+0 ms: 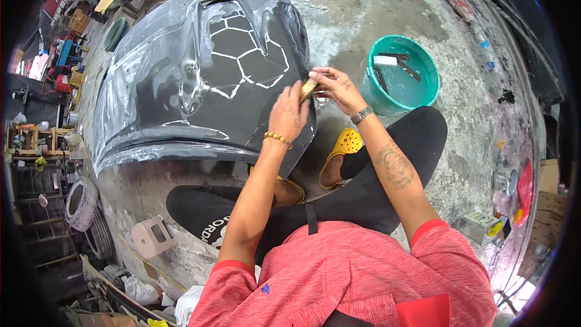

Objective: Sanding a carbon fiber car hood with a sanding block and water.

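A dark car hood (242, 109) with a carbon-weave surface lies in front of me, marked with white outlined polygons and greyish smears. At its right edge both hands meet on a small, shiny brownish-gold piece (308, 89), whose exact kind I cannot make out. My left hand (287, 112), with a beaded bracelet on the wrist, has its fingers closed against the piece's left side. From the right, my right hand (339, 89) pinches the same piece between thumb and fingers; a watch is on that wrist.
A teal bucket (402, 104) of water stands at the right, with dark strips and a white block (385, 60) inside. Yellow clogs (347, 143) are on my feet. Tyres (82, 204) and a beige plastic stool (152, 237) sit at the left; a metal can (480, 224) stands at the right.
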The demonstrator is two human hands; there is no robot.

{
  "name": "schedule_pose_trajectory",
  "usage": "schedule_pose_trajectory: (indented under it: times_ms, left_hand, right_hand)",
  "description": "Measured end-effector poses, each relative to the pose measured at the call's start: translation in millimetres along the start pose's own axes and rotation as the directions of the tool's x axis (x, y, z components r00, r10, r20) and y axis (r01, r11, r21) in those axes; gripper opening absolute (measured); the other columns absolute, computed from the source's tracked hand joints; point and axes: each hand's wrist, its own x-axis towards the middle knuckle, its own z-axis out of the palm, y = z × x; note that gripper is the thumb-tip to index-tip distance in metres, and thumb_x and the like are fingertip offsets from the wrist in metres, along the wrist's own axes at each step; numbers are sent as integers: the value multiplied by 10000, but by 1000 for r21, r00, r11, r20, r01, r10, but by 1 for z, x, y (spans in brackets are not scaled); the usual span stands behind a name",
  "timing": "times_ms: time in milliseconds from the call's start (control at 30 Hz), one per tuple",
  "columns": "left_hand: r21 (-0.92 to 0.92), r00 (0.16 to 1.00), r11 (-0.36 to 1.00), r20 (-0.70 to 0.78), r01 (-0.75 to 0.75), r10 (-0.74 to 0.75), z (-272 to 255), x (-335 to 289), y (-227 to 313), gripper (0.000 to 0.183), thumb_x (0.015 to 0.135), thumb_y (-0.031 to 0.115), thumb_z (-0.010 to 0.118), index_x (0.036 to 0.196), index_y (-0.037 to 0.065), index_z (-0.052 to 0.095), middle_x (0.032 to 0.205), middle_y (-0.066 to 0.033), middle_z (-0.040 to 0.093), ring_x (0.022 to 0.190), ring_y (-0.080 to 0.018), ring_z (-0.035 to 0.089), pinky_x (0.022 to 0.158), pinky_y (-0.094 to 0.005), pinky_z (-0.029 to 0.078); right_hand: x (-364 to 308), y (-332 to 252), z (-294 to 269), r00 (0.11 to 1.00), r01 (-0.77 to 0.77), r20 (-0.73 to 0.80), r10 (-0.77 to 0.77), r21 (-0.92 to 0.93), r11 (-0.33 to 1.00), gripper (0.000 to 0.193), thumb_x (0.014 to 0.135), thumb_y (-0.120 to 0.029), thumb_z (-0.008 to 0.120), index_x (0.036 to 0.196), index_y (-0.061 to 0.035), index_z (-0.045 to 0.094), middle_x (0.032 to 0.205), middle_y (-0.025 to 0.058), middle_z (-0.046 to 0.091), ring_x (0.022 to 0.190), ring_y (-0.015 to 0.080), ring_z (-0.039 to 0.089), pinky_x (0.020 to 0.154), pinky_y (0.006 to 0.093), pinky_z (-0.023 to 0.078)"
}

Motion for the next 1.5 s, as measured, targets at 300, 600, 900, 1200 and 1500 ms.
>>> schedule_pose_trajectory:
  times_ms: [300,600,900,1200,1500]
  left_hand:
    - [491,988,871,-131,-3,77,-5,-29,-35,575,944,332,694,1419,46,543,1242,-132,562,1133,-353,532,960,-518,415]
    - [491,983,852,106,-181,148,-32,50,-25,398,933,221,674,1328,222,625,1231,-123,556,1139,-389,541,887,-580,469]
    - [490,754,673,638,-554,157,-70,10,23,306,953,212,566,1234,132,659,1236,-101,555,1196,-369,559,947,-533,486]
    - [507,775,728,630,-461,52,-66,-25,39,283,960,158,489,1105,68,715,1252,-87,544,1240,-372,532,950,-562,462]
    - [473,772,719,620,-510,140,-68,-46,41,311,939,199,559,1220,112,661,1174,-77,568,1150,-370,555,894,-527,492]
  right_hand:
    - [24,103,25,927,-180,-261,268,316,932,559,1010,-592,561,1147,-66,692,1023,54,675,882,185,611,787,370,515]
    - [36,131,26,929,-133,-249,272,462,877,546,1042,-574,504,1094,-72,712,992,59,704,806,191,643,744,365,555]
    - [38,90,34,888,164,-458,27,372,914,463,1042,-490,574,1001,-55,729,896,46,725,689,126,659,623,289,550]
    - [33,60,16,815,246,-580,11,364,898,446,1063,-420,553,962,-22,727,883,66,726,674,133,651,617,280,543]
    - [31,59,-2,799,230,-600,37,361,904,437,1059,-413,566,993,-14,733,879,75,728,651,124,649,625,277,560]
